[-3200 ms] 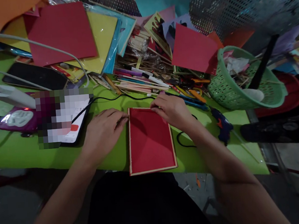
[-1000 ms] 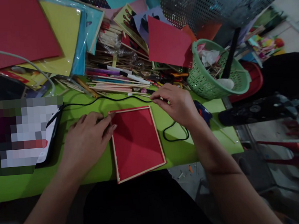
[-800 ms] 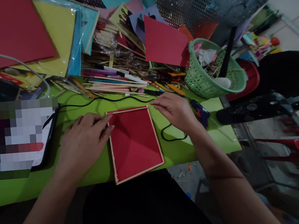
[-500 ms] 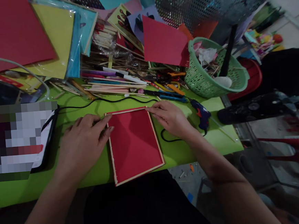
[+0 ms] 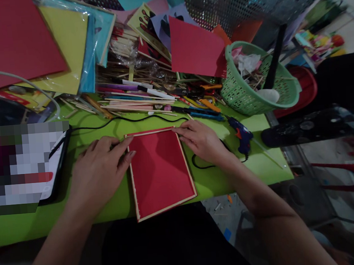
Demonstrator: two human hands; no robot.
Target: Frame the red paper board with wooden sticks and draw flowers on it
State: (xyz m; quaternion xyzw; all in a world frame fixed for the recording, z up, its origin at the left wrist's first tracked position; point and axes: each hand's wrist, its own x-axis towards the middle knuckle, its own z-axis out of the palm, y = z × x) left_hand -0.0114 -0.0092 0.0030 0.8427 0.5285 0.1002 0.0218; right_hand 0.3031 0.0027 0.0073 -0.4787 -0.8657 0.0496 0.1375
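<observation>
A red card [image 5: 161, 172] edged with thin pale wooden sticks lies on the green table near its front edge. At the card's upper left corner, my left hand [image 5: 102, 171] rests with index finger and thumb apart, its index fingertip on the end of the top stick [image 5: 152, 132]. My right hand [image 5: 202, 140] is at the upper right corner, thumb and index finger brought together at the stick's other end. Whether those fingers pinch the stick or press on it is hard to tell.
A blue glue gun [image 5: 241, 135] lies right of my right hand, its cable looping beside the card. Behind it stands a green basket [image 5: 244, 92] with scraps. Sticks, pens and coloured papers cover the table's back. A phone [image 5: 55, 170] lies at the left.
The view has shifted slightly, so the basket and glue gun appear a little further right. Both hands keep their places at the card's top corners.
</observation>
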